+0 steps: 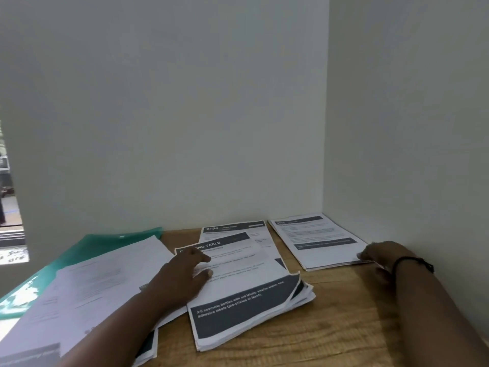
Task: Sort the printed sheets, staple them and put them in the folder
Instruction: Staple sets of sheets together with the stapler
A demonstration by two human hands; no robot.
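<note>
Three lots of printed sheets lie on a wooden desk. A thick middle stack (246,300) has a top sheet with dark bands, and my left hand (182,276) rests flat on its left part, fingers spread. A thinner pile (317,242) lies at the far right by the wall; my right hand (381,254) pinches its near right corner. A third spread of sheets (87,282) covers the left side, partly over a green translucent folder (105,242). No stapler is in view.
The wooden desk (330,313) sits in a corner between white walls behind and to the right. A black band is on my right wrist (412,262). An opening at the far left shows a room beyond.
</note>
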